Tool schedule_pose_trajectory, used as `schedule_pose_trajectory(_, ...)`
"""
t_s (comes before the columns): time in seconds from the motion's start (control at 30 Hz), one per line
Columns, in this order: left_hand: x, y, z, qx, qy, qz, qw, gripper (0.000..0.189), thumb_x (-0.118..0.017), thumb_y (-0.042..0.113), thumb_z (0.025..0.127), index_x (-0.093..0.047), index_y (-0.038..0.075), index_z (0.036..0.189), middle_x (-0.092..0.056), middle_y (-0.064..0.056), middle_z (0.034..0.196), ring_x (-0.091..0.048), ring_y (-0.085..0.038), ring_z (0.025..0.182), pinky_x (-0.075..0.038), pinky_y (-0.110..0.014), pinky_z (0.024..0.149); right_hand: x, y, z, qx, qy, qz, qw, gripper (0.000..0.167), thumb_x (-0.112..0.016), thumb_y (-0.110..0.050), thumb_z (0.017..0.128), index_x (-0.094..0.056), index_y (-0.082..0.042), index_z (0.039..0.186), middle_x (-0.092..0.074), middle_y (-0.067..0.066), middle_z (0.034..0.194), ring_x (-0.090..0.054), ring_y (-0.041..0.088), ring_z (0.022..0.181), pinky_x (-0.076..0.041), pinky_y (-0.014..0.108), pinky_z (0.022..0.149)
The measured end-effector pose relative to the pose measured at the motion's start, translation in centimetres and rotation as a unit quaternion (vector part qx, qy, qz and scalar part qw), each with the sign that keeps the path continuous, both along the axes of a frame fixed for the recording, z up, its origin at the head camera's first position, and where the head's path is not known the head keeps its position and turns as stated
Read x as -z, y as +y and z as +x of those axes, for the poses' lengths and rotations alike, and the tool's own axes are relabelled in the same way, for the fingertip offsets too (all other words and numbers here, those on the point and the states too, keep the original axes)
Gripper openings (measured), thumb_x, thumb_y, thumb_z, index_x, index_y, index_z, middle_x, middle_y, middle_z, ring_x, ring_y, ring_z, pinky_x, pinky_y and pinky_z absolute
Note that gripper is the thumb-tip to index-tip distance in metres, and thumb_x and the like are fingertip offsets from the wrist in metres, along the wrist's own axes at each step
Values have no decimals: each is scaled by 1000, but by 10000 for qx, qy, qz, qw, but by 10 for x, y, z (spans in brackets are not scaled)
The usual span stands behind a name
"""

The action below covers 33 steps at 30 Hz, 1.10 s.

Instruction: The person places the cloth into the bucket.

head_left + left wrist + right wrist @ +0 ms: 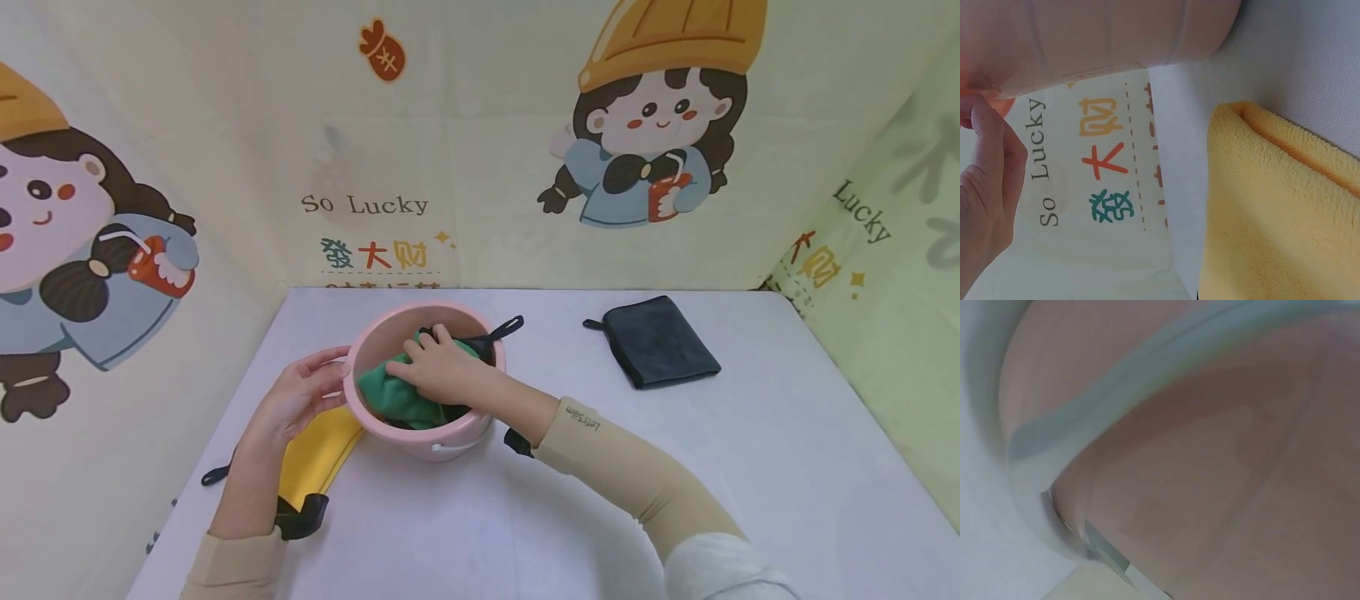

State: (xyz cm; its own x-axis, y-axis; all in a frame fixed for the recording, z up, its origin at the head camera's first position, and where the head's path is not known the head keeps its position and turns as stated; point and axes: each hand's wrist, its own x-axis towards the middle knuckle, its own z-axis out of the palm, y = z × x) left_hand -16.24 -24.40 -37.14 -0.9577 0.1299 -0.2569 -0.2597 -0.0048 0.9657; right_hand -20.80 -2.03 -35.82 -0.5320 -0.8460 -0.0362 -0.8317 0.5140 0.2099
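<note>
A pink bucket (465,442) stands on the table, with a crumpled green cloth (405,404) and some dark fabric with a black loop (510,327) inside. My right hand (450,371) reaches over the rim and grips the green cloth with bent fingers. At the bucket's left side, my left hand (300,396) holds the rim; its thumb and fingers show at the edge in the left wrist view. The right wrist view is filled by the bucket's outer wall (1210,487) and its pale handle (1147,375), so the right hand is hidden there.
A folded yellow cloth (318,450) lies under my left forearm, left of the bucket. To the right, a folded dark grey cloth (660,342) with a hanging loop lies on the white table (585,550). Printed cartoon curtains (495,183) enclose the back and sides.
</note>
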Motion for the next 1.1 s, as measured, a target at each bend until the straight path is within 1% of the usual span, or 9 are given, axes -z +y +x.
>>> schedule_pose_trajectory(0.13,0,0,-1,17,30,68,10000,47,-62,22,88,-44,7,129,-64,7,99,-64,-12,89,-52,-28,78,2,-1,-1,-22,-144,185,9997,37,-45,-30,96,-43,-28,133,-52,3,118,-44,20,104,-33,37,88)
schedule_pose_trajectory(0.27,0,0,-1,-18,0,153,9999,44,-61,21,88,-45,8,127,-65,7,98,-64,-12,89,-53,-28,77,1,-2,-1,30,-527,529,9972,41,-44,-29,97,-38,-28,137,-48,2,124,-41,19,111,-32,38,93)
schedule_pose_trajectory(0.4,0,1,0,-43,-27,95,9999,47,-63,23,87,-45,9,128,-64,7,99,-64,-13,91,-52,-27,79,2,-2,-1,116,-894,842,9924,41,-43,-28,97,-34,-28,138,-44,1,127,-37,18,115,-29,39,98)
schedule_pose_trajectory(0.57,0,1,0,-48,-67,87,9999,50,-63,25,86,-44,9,130,-63,7,101,-64,-13,92,-52,-28,79,5,-1,-1,200,-1075,1086,9880,46,-48,-31,94,-32,-27,138,-41,1,130,-36,18,117,-28,42,103)
schedule_pose_trajectory(0.73,0,1,-1,-58,-98,71,9999,53,-64,27,85,-43,9,131,-63,8,102,-64,-12,92,-51,-28,80,6,0,0,399,-1191,1572,9795,53,-48,-33,93,-25,-30,141,-37,-1,132,-34,17,119,-28,41,102)
schedule_pose_trajectory(0.8,0,1,-1,-73,-103,81,9999,52,-64,26,85,-44,10,130,-63,8,101,-64,-12,92,-51,-28,80,6,0,0,434,-1218,1678,9773,54,-48,-34,93,-24,-31,141,-36,-1,132,-33,16,119,-28,41,102)
schedule_pose_trajectory(0.87,0,1,0,-78,-98,116,9999,50,-64,25,86,-45,10,129,-64,8,101,-64,-12,91,-52,-27,80,5,0,1,436,-1205,1631,9783,54,-48,-34,94,-24,-32,141,-37,-1,133,-33,16,120,-27,41,102)
schedule_pose_trajectory(0.93,0,1,0,-78,-89,151,9998,48,-64,25,86,-46,10,128,-64,8,100,-64,-12,90,-52,-27,79,4,1,1,392,-1131,1496,9815,52,-49,-32,94,-26,-32,141,-38,-1,131,-33,16,119,-27,41,102)
schedule_pose_trajectory(1.1,1,0,0,-58,-51,146,9999,49,-63,24,87,-44,9,129,-65,7,99,-64,-12,89,-52,-27,78,-1,6,-1,158,-928,672,9933,54,-56,-33,90,-32,-32,138,-40,-1,130,-35,17,119,-24,42,104)
